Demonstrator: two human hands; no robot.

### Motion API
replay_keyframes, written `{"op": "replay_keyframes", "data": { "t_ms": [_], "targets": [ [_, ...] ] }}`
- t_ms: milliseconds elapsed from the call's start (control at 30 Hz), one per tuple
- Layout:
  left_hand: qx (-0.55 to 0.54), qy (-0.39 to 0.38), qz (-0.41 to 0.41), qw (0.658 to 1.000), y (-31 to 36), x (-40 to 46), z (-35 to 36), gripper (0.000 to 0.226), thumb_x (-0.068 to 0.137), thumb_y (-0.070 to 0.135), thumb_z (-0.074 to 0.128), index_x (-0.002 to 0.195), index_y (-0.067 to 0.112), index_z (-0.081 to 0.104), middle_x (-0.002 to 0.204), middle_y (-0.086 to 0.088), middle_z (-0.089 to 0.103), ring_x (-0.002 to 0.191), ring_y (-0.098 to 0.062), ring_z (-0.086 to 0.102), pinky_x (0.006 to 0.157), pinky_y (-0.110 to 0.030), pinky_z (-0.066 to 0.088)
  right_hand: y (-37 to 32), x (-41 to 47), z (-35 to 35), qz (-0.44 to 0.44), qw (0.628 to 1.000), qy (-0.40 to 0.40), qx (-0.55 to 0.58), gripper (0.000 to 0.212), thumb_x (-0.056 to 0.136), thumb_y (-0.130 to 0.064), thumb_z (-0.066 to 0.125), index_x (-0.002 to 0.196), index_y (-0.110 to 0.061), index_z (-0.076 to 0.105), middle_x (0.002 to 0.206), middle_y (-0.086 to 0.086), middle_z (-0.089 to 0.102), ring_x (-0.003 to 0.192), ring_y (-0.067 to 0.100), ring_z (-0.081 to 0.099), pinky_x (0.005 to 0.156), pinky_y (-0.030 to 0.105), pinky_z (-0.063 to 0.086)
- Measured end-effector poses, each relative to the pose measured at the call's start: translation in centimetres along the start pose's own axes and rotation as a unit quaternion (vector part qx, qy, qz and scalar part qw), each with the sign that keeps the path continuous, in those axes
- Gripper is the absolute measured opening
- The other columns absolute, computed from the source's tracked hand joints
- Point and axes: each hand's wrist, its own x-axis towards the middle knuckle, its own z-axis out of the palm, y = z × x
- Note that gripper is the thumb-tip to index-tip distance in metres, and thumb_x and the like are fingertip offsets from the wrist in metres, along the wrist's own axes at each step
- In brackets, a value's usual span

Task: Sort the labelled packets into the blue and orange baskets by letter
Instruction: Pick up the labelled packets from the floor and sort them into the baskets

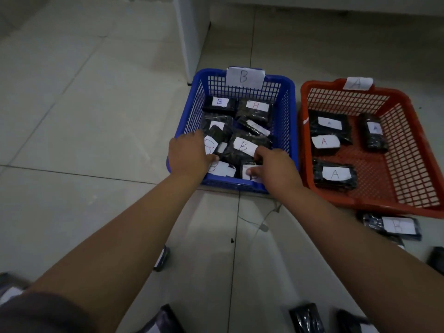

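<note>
The blue basket (290, 121), tagged B at its far rim, holds several black packets with white B labels (242, 146). To its right, the orange basket (408, 131), tagged A, holds several black packets labelled A (334, 174). Both my hands reach into the near end of the blue basket. My left hand (189, 155) lies spread over the packets at the near left. With thumb and fingers, my right hand (276, 169) pinches a labelled packet (248, 167) at the near right corner. That packet's letter is hidden.
Loose black packets lie on the tiled floor: one labelled B (396, 224) in front of the orange basket, one (162, 258) beside my left forearm, and several along the bottom edge (307, 318). A thin white cable (263, 227) runs between my arms. A white cabinet corner (189, 44) stands behind the blue basket.
</note>
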Motion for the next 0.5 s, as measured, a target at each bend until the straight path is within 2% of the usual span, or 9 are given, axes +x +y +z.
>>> {"op": "replay_keyframes", "data": {
  "t_ms": [133, 167, 233, 300, 367, 433, 500],
  "targets": [
    [0.076, -0.079, -0.013, 0.994, 0.3, 0.3, -0.1, 0.059, 0.076, 0.069, 0.054, 0.104, 0.016, 0.055, 0.102, -0.007, 0.062, 0.108, -0.027, 0.045, 0.09, -0.037, 0.027, 0.0, -0.1, 0.0, -0.005, 1.0, 0.002, -0.019, 0.027, 0.084, -0.025, 0.07, 0.1, -0.007, 0.06, 0.102, 0.012, 0.05, 0.083, 0.023, 0.051, 0.07, 0.029, 0.042],
    [0.071, -0.07, -0.009, 0.995, 0.3, 0.1, -0.2, 0.06, 0.079, 0.069, 0.051, 0.107, 0.016, 0.056, 0.106, -0.008, 0.061, 0.11, -0.028, 0.043, 0.091, -0.038, 0.026, 0.0, -0.3, -0.1, -0.01, 1.0, 0.01, -0.014, 0.03, 0.083, -0.027, 0.07, 0.103, -0.007, 0.061, 0.108, 0.014, 0.05, 0.091, 0.026, 0.053, 0.074, 0.03, 0.043],
    [0.026, 0.002, 0.021, 0.999, 0.4, -0.8, -0.2, 0.051, 0.087, 0.059, 0.048, 0.116, 0.017, 0.056, 0.116, -0.008, 0.059, 0.114, -0.029, 0.042, 0.091, -0.039, 0.024, 0.3, -1.2, -0.5, -0.042, 0.997, 0.057, 0.031, 0.036, 0.085, -0.027, 0.068, 0.115, -0.009, 0.061, 0.119, 0.012, 0.05, 0.106, 0.025, 0.052, 0.087, 0.025, 0.041],
    [-0.041, 0.095, 0.087, 0.991, 0.8, -2.4, -0.6, 0.036, 0.092, 0.043, 0.047, 0.116, 0.018, 0.057, 0.116, -0.005, 0.059, 0.114, -0.027, 0.044, 0.091, -0.038, 0.024, 1.1, -3.0, -1.4, -0.072, 0.983, 0.136, 0.101, 0.037, 0.087, -0.025, 0.066, 0.121, -0.011, 0.059, 0.117, 0.008, 0.052, 0.107, 0.018, 0.052, 0.089, 0.016, 0.036],
    [-0.093, 0.159, 0.161, 0.97, 1.7, -4.9, -1.3, 0.028, 0.091, 0.03, 0.048, 0.112, 0.016, 0.059, 0.112, -0.005, 0.059, 0.112, -0.026, 0.046, 0.091, -0.037, 0.025, 2.4, -5.6, -2.3, -0.068, 0.966, 0.2, 0.147, 0.032, 0.089, -0.024, 0.063, 0.118, -0.012, 0.058, 0.11, 0.003, 0.052, 0.099, 0.011, 0.05, 0.085, 0.017, 0.039],
    [-0.107, 0.145, 0.253, 0.951, 3.3, -7.7, -1.6, 0.025, 0.087, 0.023, 0.05, 0.108, 0.015, 0.059, 0.107, -0.005, 0.059, 0.107, -0.026, 0.048, 0.088, -0.036, 0.026, 4.1, -8.6, -3.2, -0.047, 0.957, 0.235, 0.165, 0.026, 0.09, -0.021, 0.062, 0.113, -0.012, 0.058, 0.104, -0.001, 0.052, 0.092, 0.009, 0.05, 0.081, 0.019, 0.042],
    [-0.086, 0.072, 0.382, 0.917, 5.2, -10.6, -1.4, 0.023, 0.083, 0.023, 0.059, 0.105, 0.017, 0.062, 0.103, -0.003, 0.061, 0.101, -0.025, 0.053, 0.085, -0.035, 0.026, 6.2, -11.7, -4.0, -0.023, 0.954, 0.249, 0.166, 0.021, 0.089, -0.014, 0.061, 0.109, -0.011, 0.059, 0.1, -0.001, 0.054, 0.086, 0.007, 0.052, 0.078, 0.013, 0.042]
  ]
}}
